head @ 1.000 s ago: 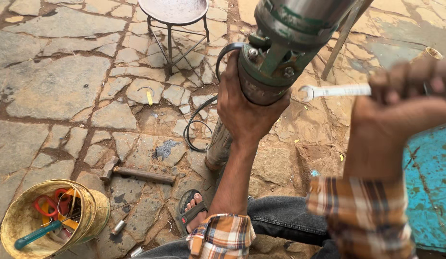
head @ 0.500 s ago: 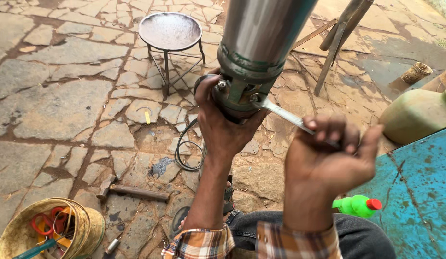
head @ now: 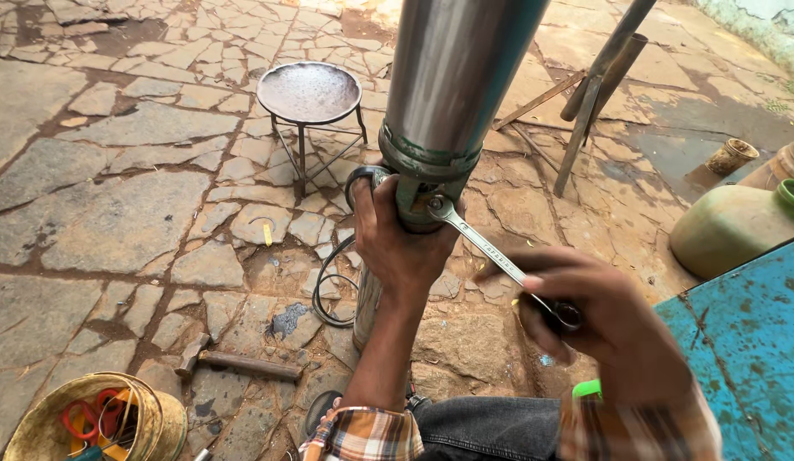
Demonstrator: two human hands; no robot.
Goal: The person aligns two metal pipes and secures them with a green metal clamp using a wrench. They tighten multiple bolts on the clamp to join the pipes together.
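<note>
I am gripping the far end of a steel spanner (head: 491,256) with my right hand (head: 602,329), fingers curled tight around its shaft; its ring head is sitting on a bolt at the green collar (head: 427,166) of a tall metal pump cylinder (head: 457,77). My left hand (head: 397,248) is clamping around the cylinder just below that collar, thumb and fingers wrapping its lower body. The cylinder is leaning up and away from me, its foot resting on the stone paving (head: 115,222) between my arms. A black cable (head: 329,290) is looping on the ground beside its base.

Moving outward, a hammer (head: 235,363) is lying on the stones to the left, and a yellow bucket (head: 94,427) with red-handled tools is standing at the lower left corner. A round metal stool (head: 309,94) is standing beyond the hands. At right, a green jug (head: 738,226) is sitting beside a blue metal surface (head: 747,341).
</note>
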